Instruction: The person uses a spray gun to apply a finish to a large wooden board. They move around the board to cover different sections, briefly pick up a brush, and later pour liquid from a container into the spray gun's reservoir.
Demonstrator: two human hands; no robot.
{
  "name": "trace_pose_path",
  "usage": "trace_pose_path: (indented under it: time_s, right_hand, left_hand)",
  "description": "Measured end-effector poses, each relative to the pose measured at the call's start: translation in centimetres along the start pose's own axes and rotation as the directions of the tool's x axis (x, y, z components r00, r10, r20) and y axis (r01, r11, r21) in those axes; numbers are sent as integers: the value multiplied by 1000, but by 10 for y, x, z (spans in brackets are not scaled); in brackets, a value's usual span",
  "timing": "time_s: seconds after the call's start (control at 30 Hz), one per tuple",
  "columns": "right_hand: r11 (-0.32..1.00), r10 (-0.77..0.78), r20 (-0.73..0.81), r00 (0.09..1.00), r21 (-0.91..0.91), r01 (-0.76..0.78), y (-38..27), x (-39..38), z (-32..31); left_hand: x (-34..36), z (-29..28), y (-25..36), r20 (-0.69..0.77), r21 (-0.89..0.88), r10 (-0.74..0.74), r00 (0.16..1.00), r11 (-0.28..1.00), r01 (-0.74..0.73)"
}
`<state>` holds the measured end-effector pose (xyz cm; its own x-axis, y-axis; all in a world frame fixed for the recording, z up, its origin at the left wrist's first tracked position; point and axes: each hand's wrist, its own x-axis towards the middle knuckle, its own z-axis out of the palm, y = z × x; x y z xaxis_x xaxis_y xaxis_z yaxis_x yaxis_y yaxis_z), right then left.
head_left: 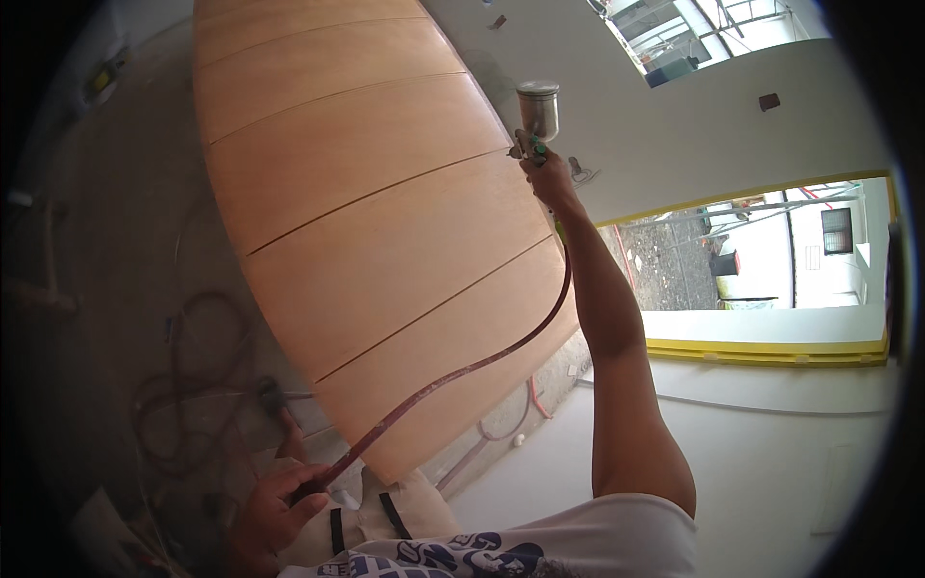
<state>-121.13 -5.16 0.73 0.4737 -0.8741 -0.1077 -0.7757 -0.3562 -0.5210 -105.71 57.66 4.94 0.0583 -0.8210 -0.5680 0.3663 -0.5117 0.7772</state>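
shiny metal cup, smooth wood-look panel

From here I see room to pass over the peach panel, upper centre; a dark red hose crosses lower centre, a wall bounding upper right.

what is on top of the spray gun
A metal cup with a lid sits on the spray gun; what the cup holds is covered and cannot be seen.

Daylight fills a yellow-edged opening in the pale wall. The grey floor looks dim at left.
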Motion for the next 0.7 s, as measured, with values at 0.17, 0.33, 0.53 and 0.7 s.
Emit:
trace_pose_path:
  time_s: [0.17,0.33,0.53,0.7]
  right_hand:
    - [971,-170,-172,970,-199,135,72,49,-21]
    - [993,-72,-59,996,-99,66,72,44,-28]
    - [992,-56,219,974,126,28,-15,-49,0]
    - [985,-112,397,911,167,48,-106,-120,47]
  left_hand:
    - [23,73,-24,62,-317,33,998,948,-12]
    - [15,92,-43,-189,-127,-77,979,991,53]
    - [-30,72,-96,-361,-255,-177,916,963,86]
    - [-93,63,-137,-471,-275,-166,867,961,34]
